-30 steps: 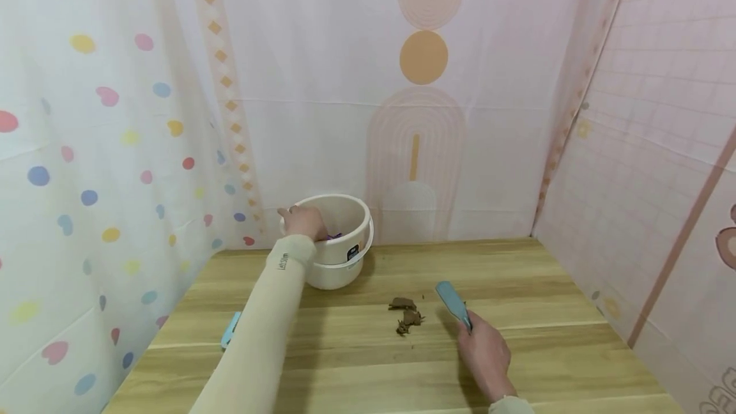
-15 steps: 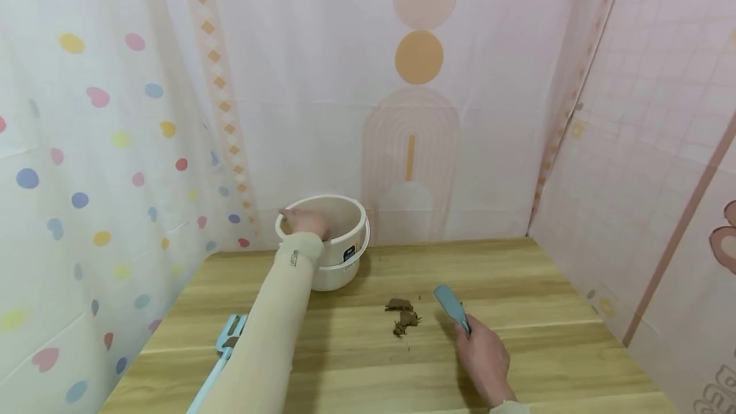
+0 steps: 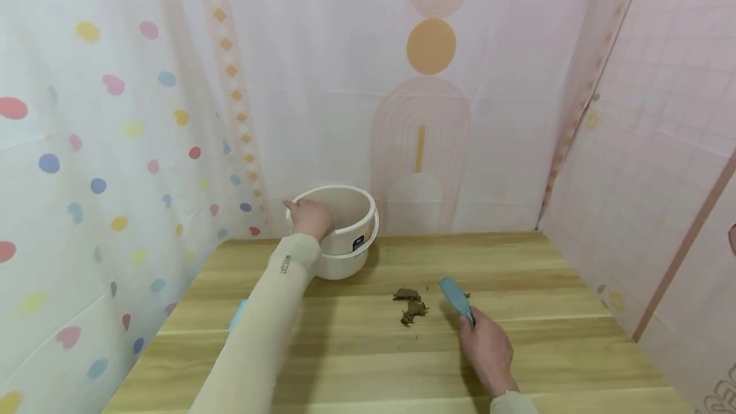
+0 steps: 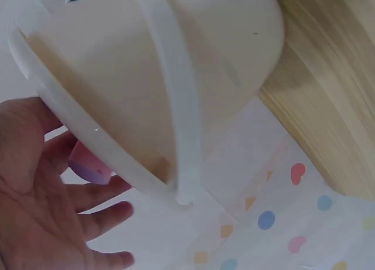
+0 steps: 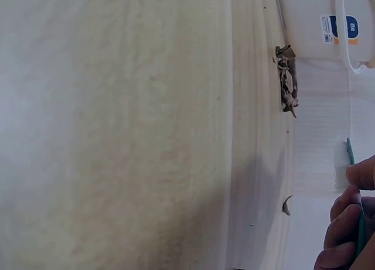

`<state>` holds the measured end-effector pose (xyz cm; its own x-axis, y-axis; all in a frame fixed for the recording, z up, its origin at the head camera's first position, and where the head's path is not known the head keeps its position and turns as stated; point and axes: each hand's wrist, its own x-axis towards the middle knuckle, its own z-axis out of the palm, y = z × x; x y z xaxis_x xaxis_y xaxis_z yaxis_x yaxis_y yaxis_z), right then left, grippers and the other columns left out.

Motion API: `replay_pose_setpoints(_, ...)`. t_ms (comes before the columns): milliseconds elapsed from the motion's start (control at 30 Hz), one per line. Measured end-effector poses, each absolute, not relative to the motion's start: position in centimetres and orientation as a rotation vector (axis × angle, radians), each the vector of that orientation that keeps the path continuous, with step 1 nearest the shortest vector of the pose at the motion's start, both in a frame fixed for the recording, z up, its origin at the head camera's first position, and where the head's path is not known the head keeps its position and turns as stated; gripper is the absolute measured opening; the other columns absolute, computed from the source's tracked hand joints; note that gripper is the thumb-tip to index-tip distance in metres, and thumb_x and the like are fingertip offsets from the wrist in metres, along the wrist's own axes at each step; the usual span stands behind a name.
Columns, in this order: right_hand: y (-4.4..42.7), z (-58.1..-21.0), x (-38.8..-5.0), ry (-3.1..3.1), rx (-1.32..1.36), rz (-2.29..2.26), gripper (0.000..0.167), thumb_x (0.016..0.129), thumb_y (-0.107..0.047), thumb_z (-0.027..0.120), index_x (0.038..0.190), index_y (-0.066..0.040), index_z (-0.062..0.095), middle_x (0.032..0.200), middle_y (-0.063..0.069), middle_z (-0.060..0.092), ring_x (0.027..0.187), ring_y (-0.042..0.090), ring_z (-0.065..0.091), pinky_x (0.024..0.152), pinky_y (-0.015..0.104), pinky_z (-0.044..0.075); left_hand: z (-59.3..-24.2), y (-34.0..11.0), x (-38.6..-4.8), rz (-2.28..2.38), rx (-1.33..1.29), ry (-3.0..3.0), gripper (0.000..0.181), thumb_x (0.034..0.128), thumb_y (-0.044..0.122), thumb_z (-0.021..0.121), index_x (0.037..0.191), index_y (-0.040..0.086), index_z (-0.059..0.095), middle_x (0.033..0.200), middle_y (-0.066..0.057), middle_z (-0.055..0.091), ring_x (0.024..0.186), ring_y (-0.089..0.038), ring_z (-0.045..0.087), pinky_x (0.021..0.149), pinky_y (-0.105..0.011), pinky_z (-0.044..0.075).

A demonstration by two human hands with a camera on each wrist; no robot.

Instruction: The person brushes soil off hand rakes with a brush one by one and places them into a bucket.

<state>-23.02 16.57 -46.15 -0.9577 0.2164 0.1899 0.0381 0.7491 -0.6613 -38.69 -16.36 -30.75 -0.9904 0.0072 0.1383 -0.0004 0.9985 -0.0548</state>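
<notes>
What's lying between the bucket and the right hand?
Brown scraps lie between the bucket and right hand; the brush it holds also juts into that stretch. The head view shows this.

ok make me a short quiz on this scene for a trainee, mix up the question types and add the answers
1. Multiple choice: what does the right hand hold?
a) a sponge
b) a blue tool
c) a drinking cup

2. True or false: the white bucket is lying on its side.

3. Short answer: in the head view, what lies on the table between the bucket and the right hand?

Key:
1. b
2. False; it stands upright.
3. Brown scraps
</notes>
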Motion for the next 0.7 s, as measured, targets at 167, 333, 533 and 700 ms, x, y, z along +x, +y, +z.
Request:
replay_pose_setpoints(167, 16.9, -45.7, -23.3, -2.691, -0.197, 0.973, 0.016, 0.097, -0.022, 0.056, 0.092, -0.009, 0.065, 0.060, 0.001, 0.046, 0.053, 0.018, 0.042, 0.049, 0.033, 0.031, -30.9, -16.6, -37.4, 0.030, -0.073, -2.892, 0.029, 0.0931, 0.015, 0.051, 0.105, -0.005, 0.068, 0.121, -0.031, 0.058, 0.125, -0.050, 0.044, 0.106, -0.074, 0.012)
replay_pose_setpoints(333, 17.3, -45.4, -23.2, -2.698, -0.210, 0.948, 0.029, 0.096, -0.022, 0.058, 0.118, -0.005, 0.067, 0.083, 0.012, 0.067, 0.064, 0.023, 0.054, 0.053, 0.039, 0.040, -31.0, -16.3, -35.9, 0.014, -0.139, -2.805, 0.023, 0.0910, 0.017, 0.056, 0.098, 0.000, 0.070, 0.113, -0.026, 0.060, 0.120, -0.046, 0.047, 0.105, -0.072, 0.018)
replay_pose_setpoints(533, 17.4, -45.6, -22.9, -2.695, -0.254, 1.020, 0.020, 0.097, -0.023, 0.057, 0.105, -0.008, 0.068, 0.070, 0.007, 0.059, 0.058, 0.020, 0.048, 0.051, 0.035, 0.035, -31.5, -17.1, -33.6, -0.060, -0.224, -2.729, 0.019, 0.0908, 0.021, 0.060, 0.096, 0.007, 0.072, 0.109, -0.023, 0.062, 0.111, -0.043, 0.052, 0.100, -0.065, 0.029)
replay_pose_setpoints(700, 17.3, -45.8, -22.9, -2.694, -0.255, 1.051, 0.015, 0.098, -0.021, 0.056, 0.096, -0.009, 0.065, 0.059, 0.001, 0.042, 0.053, 0.018, 0.041, 0.050, 0.033, 0.030, -32.6, -19.8, -31.3, -0.144, -0.227, -2.694, 0.025, 0.0887, 0.026, 0.064, 0.103, 0.007, 0.074, 0.116, -0.026, 0.062, 0.115, -0.047, 0.050, 0.098, -0.066, 0.029)
